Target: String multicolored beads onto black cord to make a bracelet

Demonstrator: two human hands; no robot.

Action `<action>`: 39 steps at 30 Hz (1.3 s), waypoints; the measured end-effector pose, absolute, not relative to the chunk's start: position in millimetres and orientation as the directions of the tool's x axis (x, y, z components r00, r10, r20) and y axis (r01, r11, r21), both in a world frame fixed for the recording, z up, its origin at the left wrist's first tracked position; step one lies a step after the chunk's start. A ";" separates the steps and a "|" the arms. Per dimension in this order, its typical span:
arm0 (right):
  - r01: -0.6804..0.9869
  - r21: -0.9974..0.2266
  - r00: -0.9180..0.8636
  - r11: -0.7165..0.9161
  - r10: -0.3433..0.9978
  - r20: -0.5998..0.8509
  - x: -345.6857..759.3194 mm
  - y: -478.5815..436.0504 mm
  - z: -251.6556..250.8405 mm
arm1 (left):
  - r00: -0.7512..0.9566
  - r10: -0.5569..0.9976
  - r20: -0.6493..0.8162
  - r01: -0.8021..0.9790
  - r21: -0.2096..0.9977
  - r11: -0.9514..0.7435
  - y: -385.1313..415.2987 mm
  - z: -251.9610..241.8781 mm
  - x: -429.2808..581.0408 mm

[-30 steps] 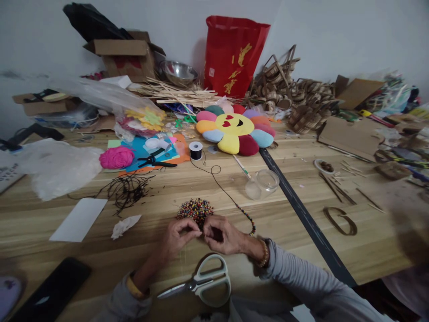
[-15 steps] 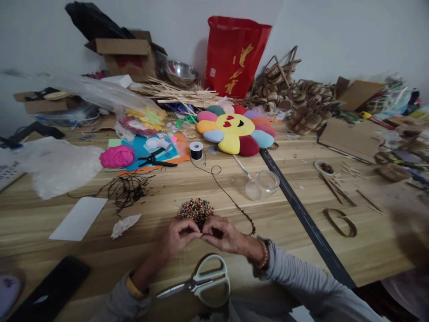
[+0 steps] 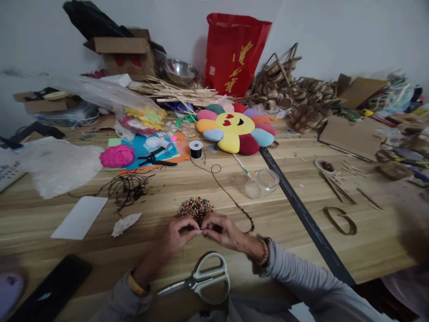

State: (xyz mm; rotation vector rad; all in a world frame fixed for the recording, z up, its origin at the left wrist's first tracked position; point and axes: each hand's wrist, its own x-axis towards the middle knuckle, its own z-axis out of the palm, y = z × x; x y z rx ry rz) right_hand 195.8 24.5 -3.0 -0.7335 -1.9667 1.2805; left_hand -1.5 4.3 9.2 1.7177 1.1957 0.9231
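Observation:
My left hand (image 3: 181,235) and my right hand (image 3: 223,230) meet at the fingertips, each closed in a pinch. Whatever sits between the fingers is too small to make out. Just beyond them lies a heap of small multicoloured beads (image 3: 194,209). A thin black cord (image 3: 221,185) runs from a spool (image 3: 196,150) toward me. Its near stretch carries strung beads (image 3: 250,219) and passes out of sight behind my right hand. Below my hands, scissors (image 3: 204,279) with pale handles rest on the table, blades pointing left.
A glass jar (image 3: 263,183) lies right of the cord, near a dark strip (image 3: 301,210) crossing the table. To the left are tangled black cord (image 3: 129,190), white paper (image 3: 80,218), crumpled tissue (image 3: 125,224) and a phone (image 3: 50,288). A flower cushion (image 3: 236,127) lies farther back.
Both hands keep their fingertip pinch, with hardly any visible movement. The whole view has shifted very slightly; beads, cord and scissors lie as before.

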 end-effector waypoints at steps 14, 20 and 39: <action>0.013 -0.991 -0.544 0.134 0.833 0.105 198.9 29.1 6.5 | 0.291 0.931 0.219 0.500 0.795 -0.344 19.3 29.9 -27.1; -0.015 -0.998 -0.528 0.062 0.847 0.060 196.5 29.6 2.8 | 0.471 0.841 0.265 0.557 0.650 -0.517 17.7 20.5 -31.8; -0.019 -1.000 -0.545 0.004 0.838 0.014 194.1 29.5 3.5 | 0.551 0.761 0.342 0.675 0.353 -0.648 13.8 1.9 -22.1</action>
